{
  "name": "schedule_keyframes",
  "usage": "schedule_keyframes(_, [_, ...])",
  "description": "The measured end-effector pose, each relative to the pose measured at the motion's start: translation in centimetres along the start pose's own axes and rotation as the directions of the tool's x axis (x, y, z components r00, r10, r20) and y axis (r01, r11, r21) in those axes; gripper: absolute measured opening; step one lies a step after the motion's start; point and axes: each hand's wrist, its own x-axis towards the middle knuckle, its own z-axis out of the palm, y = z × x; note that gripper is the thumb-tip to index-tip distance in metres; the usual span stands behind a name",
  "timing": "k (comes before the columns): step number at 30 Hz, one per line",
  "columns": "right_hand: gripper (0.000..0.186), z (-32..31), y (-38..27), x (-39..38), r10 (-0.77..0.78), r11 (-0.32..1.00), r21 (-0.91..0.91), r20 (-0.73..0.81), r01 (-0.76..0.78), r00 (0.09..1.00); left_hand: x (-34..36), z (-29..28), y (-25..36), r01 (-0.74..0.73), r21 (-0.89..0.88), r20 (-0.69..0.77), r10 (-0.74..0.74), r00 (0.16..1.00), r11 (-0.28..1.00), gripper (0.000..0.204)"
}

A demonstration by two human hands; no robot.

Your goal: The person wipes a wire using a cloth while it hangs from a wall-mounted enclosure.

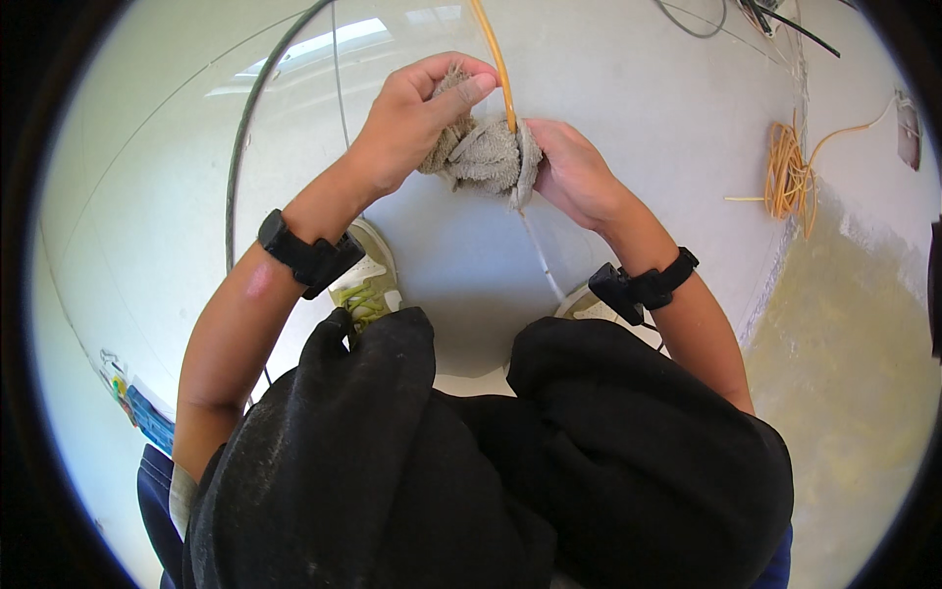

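Observation:
A crumpled grey-beige cloth (486, 162) is wrapped about an orange cable (495, 54) that comes down from the top edge. My left hand (407, 118) is closed on the cloth's left side, thumb and forefinger near the cable. From the right, my right hand (579, 177) grips the cloth, its fingertips hidden behind the folds. Below the cloth, a thin pale line (543, 257) runs down toward my right shoe; I cannot tell whether it is the same cable. Both my wrists wear black straps with small boxes.
At the right, a bundle of orange cable (785, 172) hangs or lies by a wall box (909, 131). A dark thick cable (241, 137) curves along the left. Black cables (800, 29) lie at the top right. A blue object (149, 417) sits at the far left, near my left elbow.

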Motion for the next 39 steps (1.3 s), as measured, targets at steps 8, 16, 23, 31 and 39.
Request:
schedule_keyframes(8, [0.036, -3.3, 1.5, -1.1, 0.011, 0.969, 0.246, 0.036, -0.019, 0.999, 1.7, 3.5, 0.1, 0.018, -0.015, 0.217, -0.014, 0.976, 1.0, 0.037])
schedule_keyframes(16, [0.036, -6.6, 2.4, -3.1, -0.055, 0.971, 0.237, 0.069, 0.037, 0.996, 3.0, 6.0, -0.7, -0.058, 0.14, 0.174, 0.034, 0.984, 0.988, 0.033])
schedule_keyframes(23, [0.034, -5.4, 1.9, -2.5, -0.107, 0.987, 0.129, 0.062, 0.098, 0.992, 2.4, 6.2, -0.6, -0.119, 0.247, 0.02, 0.118, 0.993, 0.962, 0.03])
schedule_keyframes(31, [0.028, -1.3, 1.7, -1.1, -0.249, 0.965, -0.084, -0.023, 0.247, 0.968, 0.7, 5.0, 0.1, -0.219, 0.41, -0.141, 0.299, 0.944, 0.885, 0.029])
schedule_keyframes(39, [0.029, -1.4, 5.5, -1.2, -0.181, 0.964, -0.213, -0.098, 0.157, 0.979, -0.8, 3.3, -0.1, -0.156, 0.402, -0.228, 0.263, 0.937, 0.902, 0.028])
